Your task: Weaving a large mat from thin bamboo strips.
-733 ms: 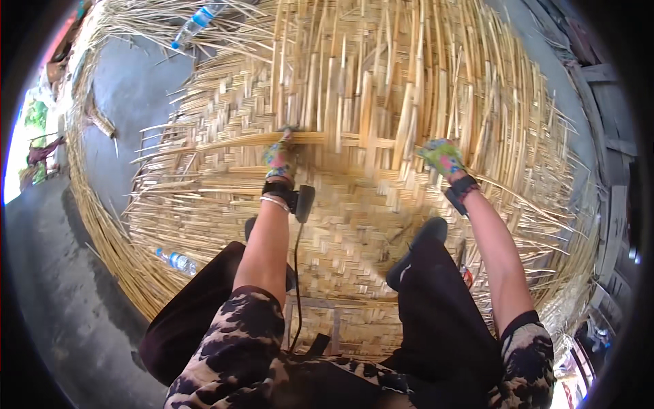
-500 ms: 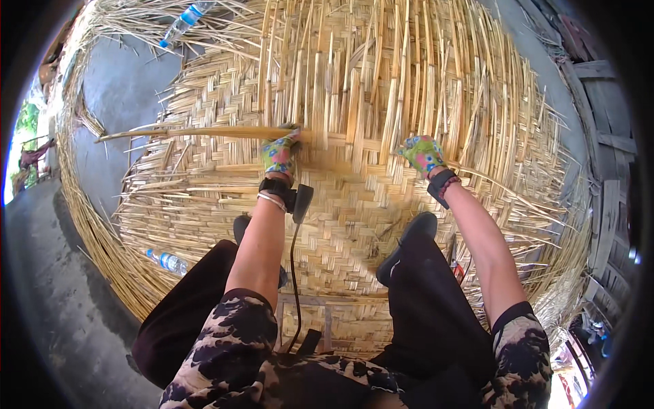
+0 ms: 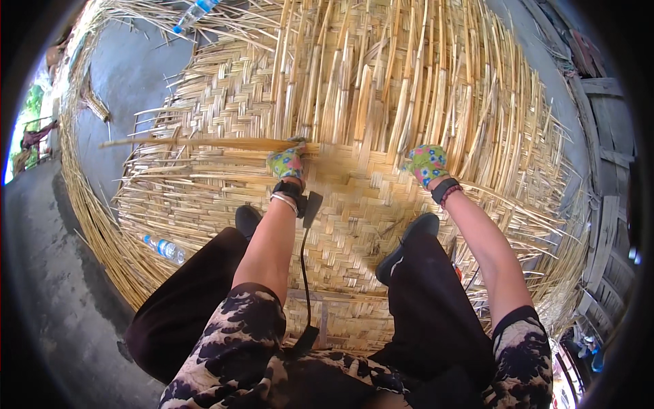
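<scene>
A large woven reed mat (image 3: 347, 238) lies beneath me, with long loose strips running away from me at its far part. My left hand (image 3: 286, 162), in a green flowered glove, is closed on a long flat reed strip (image 3: 204, 143). That strip lies crosswise and sticks out past the mat's left side. Farther right, my right hand (image 3: 427, 163), in a matching glove, is curled at the near ends of the lengthwise reed strips (image 3: 409, 102). Its fingertips are partly hidden, but they seem to pinch a strip. Between the hands the weave is smeared by motion.
One plastic bottle (image 3: 196, 15) lies at the far left, another (image 3: 164, 249) by my left knee. My shoes (image 3: 409, 249) stand on the mat. A black cable (image 3: 304, 279) hangs from my left wrist. Grey wooden boards (image 3: 610, 136) edge the right side.
Both hands appear slightly lower and farther right in the picture, as does much of the far mat. The left hand still holds the crosswise strip.
</scene>
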The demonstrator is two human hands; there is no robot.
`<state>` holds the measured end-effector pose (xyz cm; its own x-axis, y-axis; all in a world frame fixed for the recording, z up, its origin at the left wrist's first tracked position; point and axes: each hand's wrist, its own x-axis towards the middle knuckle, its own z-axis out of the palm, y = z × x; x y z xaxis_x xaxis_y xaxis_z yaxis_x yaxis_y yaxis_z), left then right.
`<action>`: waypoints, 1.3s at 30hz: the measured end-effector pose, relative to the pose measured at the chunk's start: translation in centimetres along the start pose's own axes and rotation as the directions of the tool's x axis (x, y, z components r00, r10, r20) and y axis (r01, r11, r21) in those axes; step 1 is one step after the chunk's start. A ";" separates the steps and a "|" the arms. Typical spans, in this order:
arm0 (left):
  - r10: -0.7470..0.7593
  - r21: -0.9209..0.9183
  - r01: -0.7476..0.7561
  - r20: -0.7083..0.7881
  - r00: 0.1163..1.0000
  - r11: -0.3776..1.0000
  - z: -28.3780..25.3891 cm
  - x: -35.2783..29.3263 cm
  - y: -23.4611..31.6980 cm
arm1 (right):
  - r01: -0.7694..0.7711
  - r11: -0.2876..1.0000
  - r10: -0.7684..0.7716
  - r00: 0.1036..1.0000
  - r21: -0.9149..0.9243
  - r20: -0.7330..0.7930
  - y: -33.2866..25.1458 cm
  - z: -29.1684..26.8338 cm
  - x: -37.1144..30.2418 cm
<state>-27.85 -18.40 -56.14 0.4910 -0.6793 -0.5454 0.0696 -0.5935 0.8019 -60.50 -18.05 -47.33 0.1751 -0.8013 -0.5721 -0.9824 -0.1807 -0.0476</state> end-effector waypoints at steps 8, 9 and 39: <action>0.532 0.556 -0.730 0.509 0.676 0.396 -5.2 -0.9 1.1 | 0.472 0.414 -0.450 0.849 0.778 -0.276 -13.2 -2.4 6.3; 0.556 0.530 -0.732 0.485 0.675 0.428 -5.8 -0.8 1.7 | 0.455 0.506 -0.474 0.857 0.733 -0.204 -15.2 -3.0 7.8; -0.072 0.258 -0.076 0.521 0.851 0.963 -3.4 5.2 7.4 | 0.025 0.512 0.158 0.980 0.858 -0.123 -20.1 -2.5 6.6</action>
<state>-21.88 -24.85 -52.20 -0.0397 -0.7598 -0.6489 -0.1944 -0.6311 0.7509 -39.46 -21.13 -48.07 0.0238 -0.8837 -0.4674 -0.5550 0.3772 -0.7414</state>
